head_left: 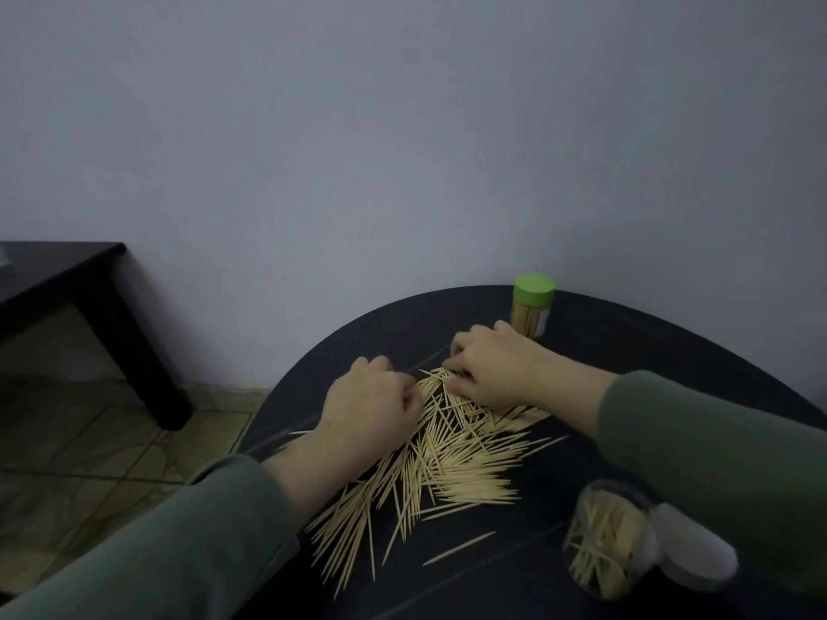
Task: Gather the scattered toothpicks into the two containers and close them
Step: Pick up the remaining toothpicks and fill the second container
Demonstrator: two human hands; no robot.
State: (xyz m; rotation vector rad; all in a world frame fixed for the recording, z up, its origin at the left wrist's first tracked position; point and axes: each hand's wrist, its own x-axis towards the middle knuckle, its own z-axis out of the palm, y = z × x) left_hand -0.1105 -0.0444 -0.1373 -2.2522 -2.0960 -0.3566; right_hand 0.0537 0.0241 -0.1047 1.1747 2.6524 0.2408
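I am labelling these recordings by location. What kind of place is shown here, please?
Probably a room in a home. A round dark table stands against a plain wall, the floor is tiled, and a second dark table stands on the left.

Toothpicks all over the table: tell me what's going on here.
A person in green sleeves is gathering scattered toothpicks on a dark round table. The left hand and right hand both rest curled on the far end of the pile, seemingly pinching some. A green-lidded container stands closed and full at the back. A clear open container sits near the right sleeve, partly filled. Most toothpicks are still loose.
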